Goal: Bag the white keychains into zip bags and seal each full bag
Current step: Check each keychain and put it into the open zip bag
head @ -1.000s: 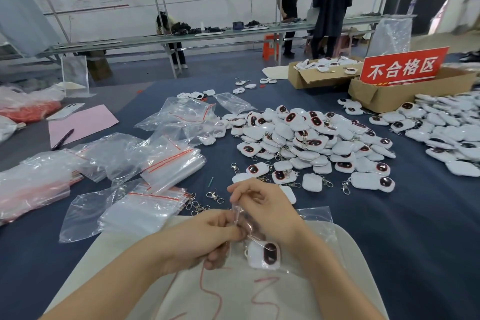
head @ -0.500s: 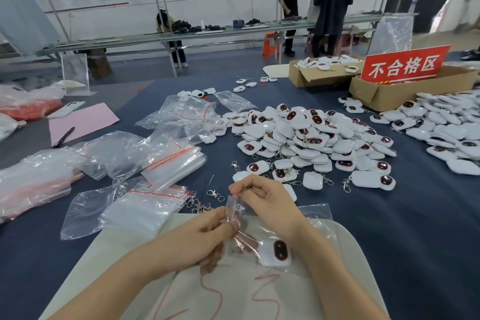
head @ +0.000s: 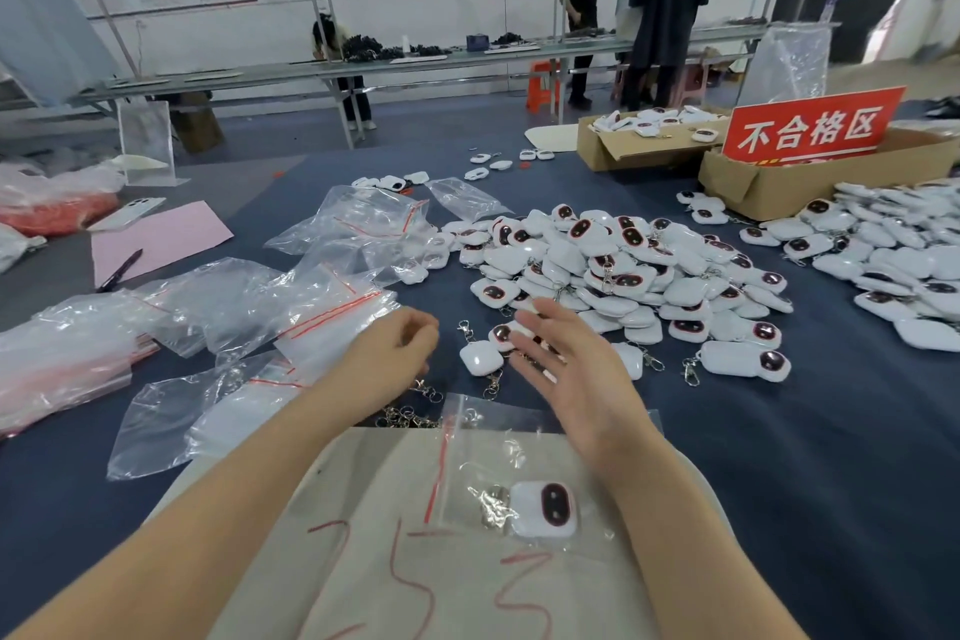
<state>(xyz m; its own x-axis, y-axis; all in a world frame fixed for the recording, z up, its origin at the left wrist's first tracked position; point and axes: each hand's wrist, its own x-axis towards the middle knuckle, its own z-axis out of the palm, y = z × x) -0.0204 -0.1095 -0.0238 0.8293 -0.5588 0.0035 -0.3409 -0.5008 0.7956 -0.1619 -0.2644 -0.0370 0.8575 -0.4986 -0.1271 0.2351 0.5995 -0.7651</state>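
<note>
One keychain bagged, bulk of the stock still loose: early in the job, by my read.

Zip bag (head: 524,424) lies flat on the beige sheet (head: 363,561) at the near edge of the desk (head: 831,457), one white keychain (head: 544,509) inside. Red zip strip runs along the bag's left edge, so the mouth faces left; can't tell if it's pressed closed. Keychain long axis runs left-right, clasp toward the zip, dark oval face up. Right hand (head: 571,369) spread, fingers straight, over the near rim of the loose pile (head: 623,270), holding nothing. Left hand (head: 395,353) loosely curled by the empty bag stack (head: 332,322), nothing visible in it. Remaining: that pile plus a second heap (head: 909,265) at right.
</note>
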